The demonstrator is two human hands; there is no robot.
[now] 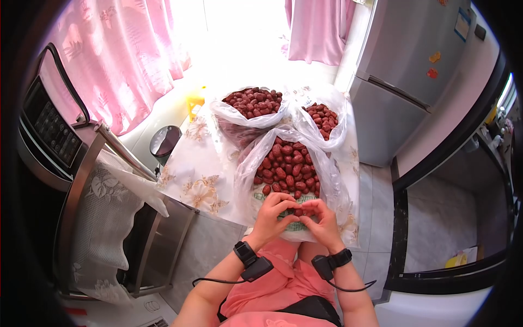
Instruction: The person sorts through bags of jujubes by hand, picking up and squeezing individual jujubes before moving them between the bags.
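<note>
My left hand (268, 217) and my right hand (323, 222) meet over the near edge of an open plastic bag (245, 182). Pinched between the fingertips of both is a small dark red date (298, 212), partly covered by the fingers. Just beyond the hands, many dried red dates (289, 166) fill the bag. Behind it on the left stands a second white bag (231, 111) heaped with dates, and to its right a third, smaller bag (333, 139) of dates. Black straps with small boxes and cables are on both wrists.
The bags stand on a table with a flowered cloth (199, 193). A lidded dark bin (165, 143) and a yellow stool (194, 104) are beyond its left side. At the far left is an appliance with a control panel (52, 122); a grey refrigerator (406, 71) stands at the right.
</note>
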